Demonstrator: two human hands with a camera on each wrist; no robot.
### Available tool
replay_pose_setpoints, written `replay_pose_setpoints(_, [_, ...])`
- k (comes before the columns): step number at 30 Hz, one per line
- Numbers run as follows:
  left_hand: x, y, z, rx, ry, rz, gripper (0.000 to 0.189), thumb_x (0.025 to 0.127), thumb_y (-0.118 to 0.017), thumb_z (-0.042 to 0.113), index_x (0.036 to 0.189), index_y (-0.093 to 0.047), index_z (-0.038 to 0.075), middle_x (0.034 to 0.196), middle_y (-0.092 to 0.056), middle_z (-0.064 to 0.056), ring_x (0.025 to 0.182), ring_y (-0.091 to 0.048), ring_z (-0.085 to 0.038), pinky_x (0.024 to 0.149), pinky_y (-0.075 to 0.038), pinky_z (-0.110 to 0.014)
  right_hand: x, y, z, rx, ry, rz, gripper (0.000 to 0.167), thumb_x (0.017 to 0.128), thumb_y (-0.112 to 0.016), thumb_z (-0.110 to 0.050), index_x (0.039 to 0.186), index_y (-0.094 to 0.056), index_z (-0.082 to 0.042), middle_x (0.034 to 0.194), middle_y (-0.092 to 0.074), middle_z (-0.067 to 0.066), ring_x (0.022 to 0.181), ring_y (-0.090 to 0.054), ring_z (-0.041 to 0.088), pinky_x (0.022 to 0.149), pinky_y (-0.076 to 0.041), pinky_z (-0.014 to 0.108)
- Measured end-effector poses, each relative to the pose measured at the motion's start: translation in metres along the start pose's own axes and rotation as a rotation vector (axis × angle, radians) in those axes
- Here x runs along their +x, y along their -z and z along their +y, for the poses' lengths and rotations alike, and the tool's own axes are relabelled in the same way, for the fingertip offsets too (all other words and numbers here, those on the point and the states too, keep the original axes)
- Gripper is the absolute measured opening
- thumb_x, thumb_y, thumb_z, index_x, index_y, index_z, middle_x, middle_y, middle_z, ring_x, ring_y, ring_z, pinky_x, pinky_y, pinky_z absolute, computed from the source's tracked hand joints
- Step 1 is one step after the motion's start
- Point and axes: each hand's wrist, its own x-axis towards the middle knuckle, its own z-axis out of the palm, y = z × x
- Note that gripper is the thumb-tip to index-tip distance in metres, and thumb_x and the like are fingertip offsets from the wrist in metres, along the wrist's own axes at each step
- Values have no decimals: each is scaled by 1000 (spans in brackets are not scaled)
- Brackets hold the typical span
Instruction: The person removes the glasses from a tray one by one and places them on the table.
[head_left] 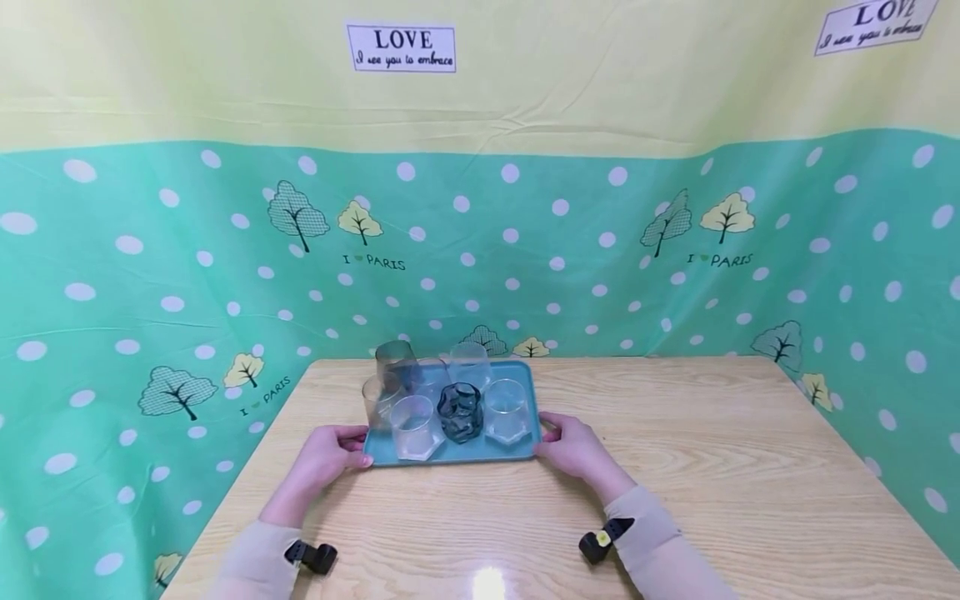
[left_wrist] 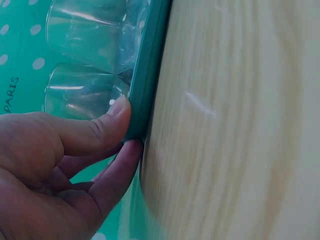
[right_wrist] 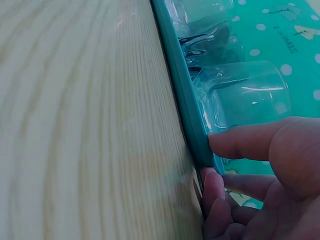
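Note:
A blue-green rectangular tray point(head_left: 480, 452) carries several drinking glasses near the table's far left. My left hand point(head_left: 330, 452) grips its near left corner, thumb on the rim and fingers beneath, as the left wrist view shows. At the near right corner my right hand point(head_left: 573, 446) pinches the tray in the same way. Along the front stand a clear glass point(head_left: 416, 429), a dark wavy glass point(head_left: 460, 414) and another clear glass point(head_left: 507, 412). Behind are a tall grey glass point(head_left: 393, 360) and more clear ones, partly hidden. Whether the tray is slightly off the table, I cannot tell.
The light wooden table point(head_left: 697, 467) stretches right and forward of the tray. A green polka-dot cloth point(head_left: 510, 242) hangs behind its far edge and along both sides. Each wrist bears a black strapped camera point(head_left: 322, 558).

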Motion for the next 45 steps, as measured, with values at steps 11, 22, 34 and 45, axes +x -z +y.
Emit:
replay_pose_setpoints(11, [6, -14, 6, 5, -4, 17, 60, 79, -87, -8, 135, -66, -13, 106, -76, -16, 94, -69, -24, 80, -58, -31, 0, 5, 9, 15, 22, 1, 61, 95, -78, -12, 150, -57, 5, 96, -63, 4, 86, -57, 20, 72, -49, 33])
replay_pose_setpoints(22, [9, -16, 12, 68, 2, 13, 58, 86, -86, -2, 139, -64, -11, 105, -73, -13, 93, -65, -24, 83, -56, -39, 2, 5, 11, 6, 22, 17, 60, 96, -78, -12, 150, -58, 4, 97, -64, 4, 88, -58, 20, 74, -50, 33])
replay_pose_setpoints(34, [7, -13, 12, 5, 35, -24, 67, 82, -89, 0, 142, -62, -10, 103, -71, -13, 96, -64, -24, 79, -53, -33, 3, 8, 10, 5, 12, 0, 60, 95, -79, -13, 149, -58, 3, 98, -66, 4, 88, -59, 20, 75, -51, 33])
replay_pose_setpoints(45, [7, -11, 9, -13, 38, -14, 68, 80, -91, 0, 141, -63, -9, 106, -74, -14, 98, -67, -24, 81, -53, -30, 13, 21, -1, 105, 77, -88, 97, 86, -91, -26, 163, -39, -1, 146, -59, 25, 129, -59, 42, 106, -51, 57])
